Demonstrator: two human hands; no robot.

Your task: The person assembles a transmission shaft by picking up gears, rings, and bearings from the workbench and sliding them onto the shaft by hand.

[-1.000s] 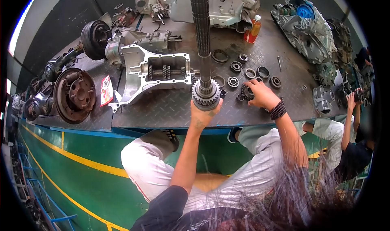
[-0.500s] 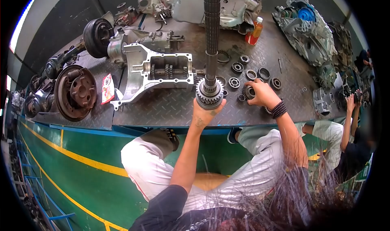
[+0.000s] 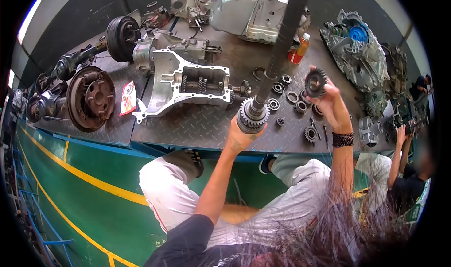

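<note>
My left hand (image 3: 243,134) is wrapped round the lower end of a long splined gear shaft (image 3: 271,69), just under its toothed gear (image 3: 254,114). The shaft stands up from the hand, leaning to the right at its top. Raised above the bench on the right, my right hand (image 3: 335,105) grips a dark gear (image 3: 315,83) by its edge, its flat face with the centre hole showing. Between the hands, several bearings and rings (image 3: 292,97) lie on the bench, with a small gear (image 3: 310,134) nearer the front edge.
An open gearbox housing (image 3: 164,86) stands left of the shaft. Farther left are a rusty brake drum assembly (image 3: 91,99) and a red-white packet (image 3: 128,98). A drink bottle (image 3: 299,48) and large casings (image 3: 359,46) stand behind. Another person's hands (image 3: 400,134) work at far right.
My right hand has lifted from the parts on the bench and now holds a gear up. The shaft in my left hand has shifted right and tilted to the right.
</note>
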